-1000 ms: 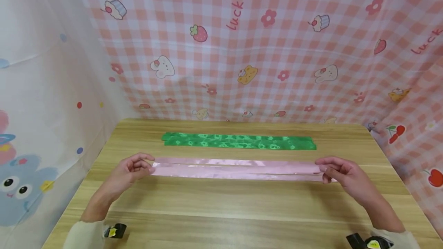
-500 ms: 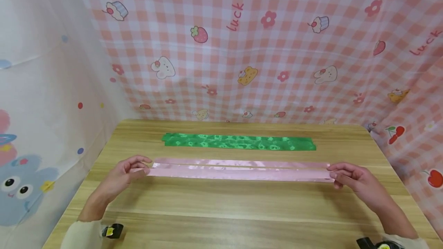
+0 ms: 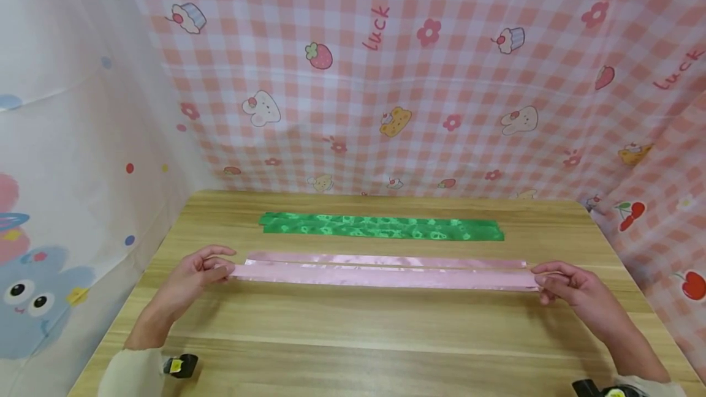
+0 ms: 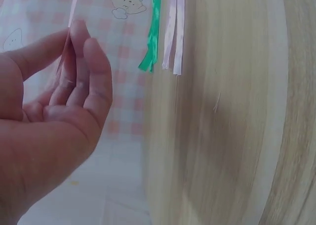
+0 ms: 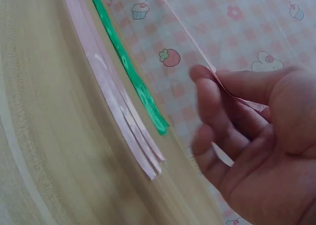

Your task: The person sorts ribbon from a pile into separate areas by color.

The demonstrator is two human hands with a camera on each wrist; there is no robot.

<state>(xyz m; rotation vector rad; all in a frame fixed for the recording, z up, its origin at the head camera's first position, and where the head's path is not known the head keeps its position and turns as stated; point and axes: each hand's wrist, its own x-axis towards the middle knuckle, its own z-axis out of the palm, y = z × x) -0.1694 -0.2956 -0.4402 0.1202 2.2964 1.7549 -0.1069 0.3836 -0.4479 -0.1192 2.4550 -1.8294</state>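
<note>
A pink satin ribbon (image 3: 386, 278) is stretched level between both hands, raised off the table. My left hand (image 3: 200, 274) pinches its left end between thumb and fingertip; the left wrist view shows the ribbon (image 4: 74, 7) running up from that pinch. At the opposite end my right hand (image 3: 579, 293) pinches it, with a short tail (image 5: 254, 105) lying inside the palm. Below and behind the held strip, more pink ribbons (image 5: 106, 86) lie side by side on the table, partly covered by it in the head view. Farther back lie green ribbons (image 3: 380, 226), flat and parallel.
The wooden table (image 3: 353, 323) ends at a pink checked cloth (image 3: 353, 78) hanging behind it. A white printed cloth (image 3: 66, 139) hangs on the left. Black devices with yellow labels, such as the left one (image 3: 181, 366), sit at the wrists.
My right hand has moved right along the ribbon to its end, and my left hand slightly left. The held ribbon now spans a greater width. The green ribbons have stayed put.
</note>
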